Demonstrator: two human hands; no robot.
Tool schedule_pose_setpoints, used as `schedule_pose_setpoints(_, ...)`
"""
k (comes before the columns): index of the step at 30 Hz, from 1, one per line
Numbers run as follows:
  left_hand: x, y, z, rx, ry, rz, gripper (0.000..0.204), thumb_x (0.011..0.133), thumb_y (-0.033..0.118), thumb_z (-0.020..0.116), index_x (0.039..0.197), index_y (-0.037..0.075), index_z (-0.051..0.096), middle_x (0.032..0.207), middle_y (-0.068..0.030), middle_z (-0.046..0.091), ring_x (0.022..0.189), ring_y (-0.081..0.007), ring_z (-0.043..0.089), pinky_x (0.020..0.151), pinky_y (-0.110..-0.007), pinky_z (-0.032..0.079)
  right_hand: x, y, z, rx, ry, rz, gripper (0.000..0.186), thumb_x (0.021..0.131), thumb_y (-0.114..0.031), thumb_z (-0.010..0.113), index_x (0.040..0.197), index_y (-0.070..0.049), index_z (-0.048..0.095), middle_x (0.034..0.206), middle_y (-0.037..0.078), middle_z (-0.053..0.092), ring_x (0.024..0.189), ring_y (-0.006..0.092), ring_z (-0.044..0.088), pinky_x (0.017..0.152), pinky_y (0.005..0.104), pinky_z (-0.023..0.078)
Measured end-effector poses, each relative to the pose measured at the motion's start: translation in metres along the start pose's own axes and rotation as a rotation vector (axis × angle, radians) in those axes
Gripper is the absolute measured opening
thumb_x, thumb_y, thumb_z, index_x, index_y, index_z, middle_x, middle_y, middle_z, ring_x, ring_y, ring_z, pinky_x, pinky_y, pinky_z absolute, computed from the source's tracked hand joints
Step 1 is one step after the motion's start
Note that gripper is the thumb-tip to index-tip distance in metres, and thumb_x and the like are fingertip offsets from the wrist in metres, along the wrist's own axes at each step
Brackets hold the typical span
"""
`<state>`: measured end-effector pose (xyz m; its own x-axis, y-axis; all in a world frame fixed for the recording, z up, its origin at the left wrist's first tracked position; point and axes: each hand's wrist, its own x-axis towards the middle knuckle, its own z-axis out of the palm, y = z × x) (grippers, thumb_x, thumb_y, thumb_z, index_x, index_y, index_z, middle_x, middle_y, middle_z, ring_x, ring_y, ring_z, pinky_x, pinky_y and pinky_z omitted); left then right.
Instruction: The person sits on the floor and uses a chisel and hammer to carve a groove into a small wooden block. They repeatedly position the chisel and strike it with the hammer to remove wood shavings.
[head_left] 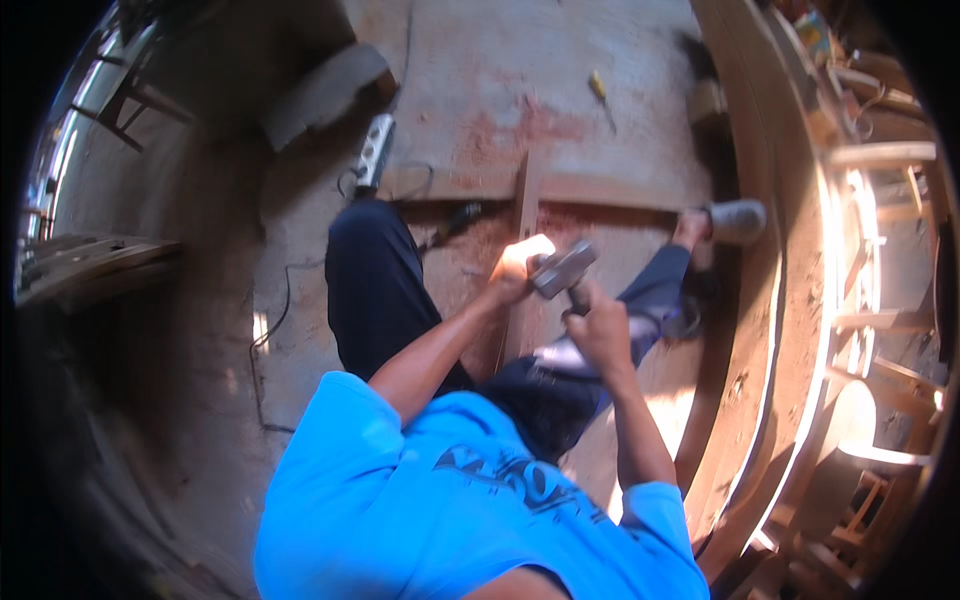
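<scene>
My right hand [602, 328] is wrapped round the handle of a hammer [565, 268]. Its dark metal head is held up close to my left hand [516, 268], slightly blurred. The left hand's fingers are closed at the wooden strip [527, 190], and the hammer head partly covers them. What they grip, if anything, is hidden. The strip runs away from me between my legs and crosses a longer wooden board [610, 192] on the floor. Beside my left knee lies a dark power tool [458, 222] with a cord.
A white power strip [373, 150] with cables lies beyond my left knee. A yellow-handled screwdriver [600, 90] rests on the dusty floor farther off. Along my right runs a long, thick timber [752, 400], with wooden chair parts [885, 320] past it. Stacked boards [95, 265] stand at the left.
</scene>
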<state>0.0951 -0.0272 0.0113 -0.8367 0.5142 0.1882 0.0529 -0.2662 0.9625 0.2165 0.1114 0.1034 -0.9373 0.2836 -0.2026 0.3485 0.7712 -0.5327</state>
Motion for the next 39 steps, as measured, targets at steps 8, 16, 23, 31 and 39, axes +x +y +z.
schedule_pose_setpoints(8,0.001,-0.009,0.033,0.409,0.325,0.127,0.029,0.080,0.003,0.085,0.077,0.002,0.056,0.076,-0.0046,0.056,0.064,-0.0118,0.051,0.058,-0.029,0.045,-0.077,0.044,0.001,0.485,0.034,0.580,0.023,0.078,-0.008,0.063,0.098,0.003,0.064,0.073,0.013,0.061,0.068,0.0224,0.061,0.067,0.0376,0.049)
schedule_pose_setpoints(16,0.008,-0.018,0.012,0.108,0.163,-0.095,0.036,0.095,0.026,0.076,0.078,0.002,0.054,0.073,-0.0008,0.051,0.066,-0.0099,0.047,0.059,-0.028,0.044,-0.105,0.077,0.022,0.557,-0.024,0.701,0.014,0.078,-0.008,0.063,0.089,0.001,0.060,0.063,0.008,0.057,0.054,0.0186,0.061,0.051,0.0376,0.048)
schedule_pose_setpoints(23,0.008,-0.003,0.007,0.205,0.030,-0.048,0.026,0.087,0.009,0.080,0.079,0.005,0.056,0.077,0.0032,0.055,0.068,-0.0062,0.048,0.062,-0.026,0.044,-0.092,0.080,0.041,0.475,0.090,0.439,0.027,0.081,-0.010,0.062,0.105,0.001,0.065,0.072,0.008,0.064,0.056,0.0174,0.061,0.052,0.0343,0.049)
schedule_pose_setpoints(31,0.012,-0.006,-0.008,-0.013,-0.142,-0.243,0.022,0.086,0.008,0.081,0.083,0.005,0.060,0.077,0.0024,0.059,0.071,-0.0055,0.054,0.064,-0.024,0.049,-0.060,0.087,0.040,1.159,-0.210,0.664,0.004,0.090,-0.006,0.058,0.088,-0.006,0.055,0.061,0.002,0.051,0.044,0.0124,0.049,0.040,0.0292,0.042)
schedule_pose_setpoints(39,-0.008,-0.008,0.032,0.374,0.340,-0.051,0.026,0.088,0.005,0.079,0.087,0.001,0.053,0.078,-0.0042,0.055,0.069,-0.0109,0.058,0.062,-0.030,0.051,0.084,0.093,0.150,0.023,0.387,0.507,0.043,0.090,-0.029,0.072,0.112,0.006,0.064,0.086,0.017,0.071,0.086,0.0314,0.072,0.077,0.0398,0.058)
